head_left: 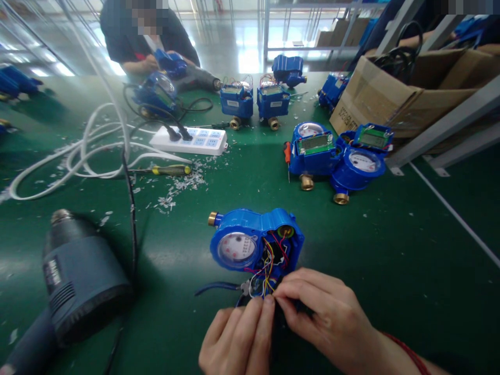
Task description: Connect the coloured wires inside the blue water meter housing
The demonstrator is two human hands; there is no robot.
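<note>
A blue water meter (236, 247) lies on the table in front of me, its electronics housing uncovered and red, yellow and white wires (269, 260) coming out of it. My right hand (326, 307) pinches the end of a yellow wire between thumb and forefinger. Close beside it, my left hand (238, 336) has its fingers pressed together at the same wire ends; the fingertips nearly meet. Exactly which wires the left fingers grip is partly hidden. Blue-handled cutters (219, 286) lie behind the left hand, partly covered by wires and fingers.
A heat gun (88, 281) lies at left. Behind are a power strip (191, 140) with white cable, a yellow screwdriver (172, 170), scattered clippings, a red screwdriver (287, 153), more meters (312, 151) and a cardboard box (375, 94). A person (148, 47) across the table holds a meter.
</note>
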